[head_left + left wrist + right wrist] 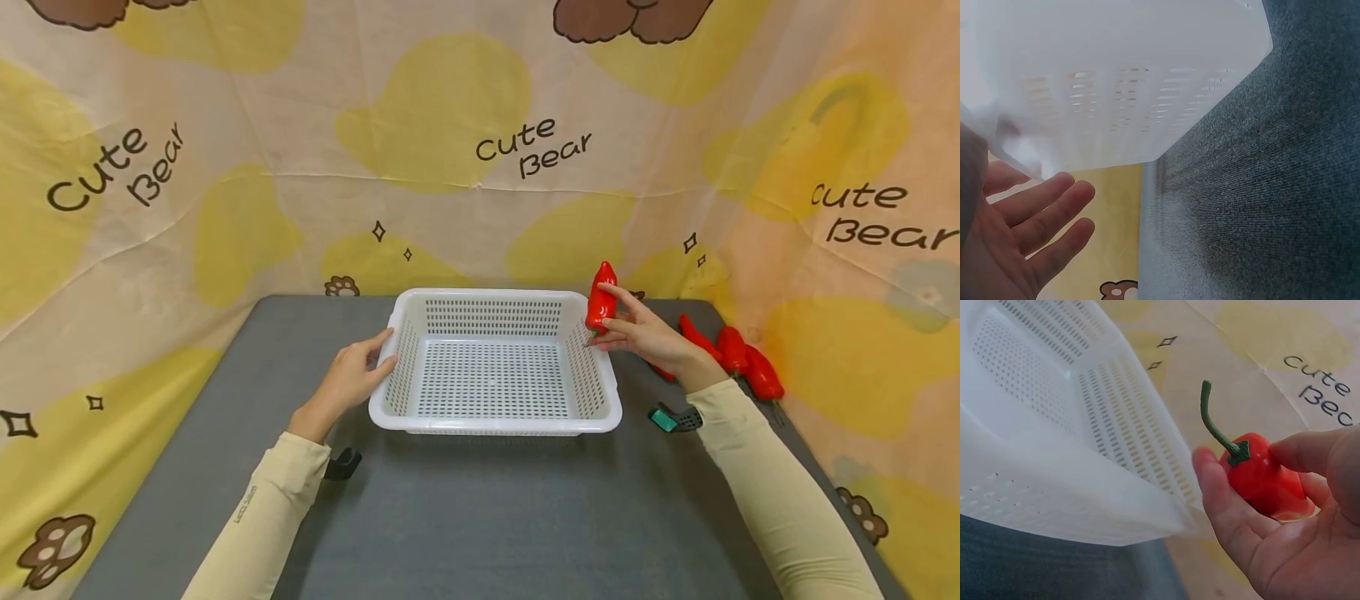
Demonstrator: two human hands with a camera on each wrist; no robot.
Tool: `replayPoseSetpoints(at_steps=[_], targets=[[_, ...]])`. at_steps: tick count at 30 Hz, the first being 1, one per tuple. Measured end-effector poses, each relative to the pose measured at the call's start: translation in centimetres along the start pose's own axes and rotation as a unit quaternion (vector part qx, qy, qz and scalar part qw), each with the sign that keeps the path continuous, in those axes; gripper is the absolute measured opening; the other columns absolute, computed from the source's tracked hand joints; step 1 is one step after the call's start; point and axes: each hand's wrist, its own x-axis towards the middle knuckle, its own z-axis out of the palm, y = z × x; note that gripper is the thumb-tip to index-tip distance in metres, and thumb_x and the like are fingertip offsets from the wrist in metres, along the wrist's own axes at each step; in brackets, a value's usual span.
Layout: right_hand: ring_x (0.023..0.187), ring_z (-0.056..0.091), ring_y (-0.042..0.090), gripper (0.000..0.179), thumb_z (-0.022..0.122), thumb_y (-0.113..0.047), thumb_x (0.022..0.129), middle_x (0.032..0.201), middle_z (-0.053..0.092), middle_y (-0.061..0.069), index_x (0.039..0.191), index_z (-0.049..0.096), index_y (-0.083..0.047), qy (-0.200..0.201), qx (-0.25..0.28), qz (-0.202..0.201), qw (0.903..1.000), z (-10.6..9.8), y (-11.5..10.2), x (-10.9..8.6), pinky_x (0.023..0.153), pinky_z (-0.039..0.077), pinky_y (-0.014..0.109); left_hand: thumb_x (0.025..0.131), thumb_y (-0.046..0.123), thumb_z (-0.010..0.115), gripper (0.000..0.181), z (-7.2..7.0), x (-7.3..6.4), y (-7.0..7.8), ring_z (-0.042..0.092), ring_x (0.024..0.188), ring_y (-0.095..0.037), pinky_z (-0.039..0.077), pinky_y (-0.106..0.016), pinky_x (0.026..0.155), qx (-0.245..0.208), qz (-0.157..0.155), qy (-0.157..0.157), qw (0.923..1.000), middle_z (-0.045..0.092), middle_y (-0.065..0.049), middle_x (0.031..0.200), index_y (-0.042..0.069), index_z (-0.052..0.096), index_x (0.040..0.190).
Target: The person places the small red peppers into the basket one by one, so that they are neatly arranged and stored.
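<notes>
One red pepper (601, 300), stem end down, is pinched between thumb and fingers of the right hand (637, 332), at the far right corner of the white basket (495, 427). The left hand (349, 377) touches the basket's left rim, fingers spread apart. Other red peppers (732, 350) lie right of the basket on the gray desk (495, 517).

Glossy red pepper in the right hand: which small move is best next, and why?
Probably move the glossy red pepper slightly left, over the white perforated plastic basket: the right hand holds it near the right rim; the left hand holds the left rim.
</notes>
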Motion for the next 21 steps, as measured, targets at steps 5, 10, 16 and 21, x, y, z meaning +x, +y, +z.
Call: replayPoseSetpoints(at_steps=[5, 10, 16, 21], targets=[[0.102, 0.069, 0.024, 0.071, 0.047, -0.017, 0.107, 0.151, 0.034, 0.031, 0.163, 0.003, -0.027, 0.001, -0.032, 0.001, 0.9995, 0.7, -0.2, 0.5, 0.087, 0.056, 0.024, 0.100, 0.024, 0.059, 0.062, 0.0, 0.0, 0.1, 0.070, 0.107, -0.039, 0.062, -0.048, 0.083, -0.022, 0.002, -0.003, 0.9998, 0.062, -0.028, 0.128, 0.006, 0.038, 0.155], [0.100, 0.067, 0.024, 0.070, 0.046, -0.016, 0.107, 0.149, 0.036, 0.029, 0.162, 0.004, -0.027, -0.003, -0.041, -0.004, 0.9991, 1.5, -0.4, 0.9, 0.083, 0.053, 0.024, 0.099, 0.023, 0.060, 0.062, 0.1, 0.1, 0.1, 0.070, 0.102, -0.036, 0.062, -0.046, 0.079, -0.023, 0.002, 0.003, 0.9997, 0.062, -0.026, 0.126, 0.006, 0.039, 0.155], [0.098, 0.066, 0.022, 0.073, 0.048, -0.015, 0.106, 0.146, 0.039, 0.030, 0.162, 0.003, -0.028, -0.019, -0.045, -0.018, 0.9986, 2.5, -0.5, 1.5, 0.083, 0.054, 0.027, 0.099, 0.021, 0.059, 0.062, 0.2, 0.1, 0.0, 0.070, 0.100, -0.035, 0.062, -0.045, 0.078, -0.025, 0.003, 0.006, 0.9996, 0.062, -0.027, 0.126, 0.005, 0.038, 0.155], [0.096, 0.065, 0.022, 0.073, 0.049, -0.015, 0.106, 0.147, 0.041, 0.029, 0.162, 0.004, -0.028, -0.026, -0.050, -0.022, 0.9982, 3.6, -1.0, 2.1, 0.083, 0.055, 0.027, 0.099, 0.022, 0.059, 0.062, 0.4, 0.1, 0.0, 0.071, 0.100, -0.035, 0.062, -0.043, 0.077, -0.030, -0.003, 0.003, 0.9996, 0.061, -0.027, 0.128, 0.006, 0.038, 0.156]])
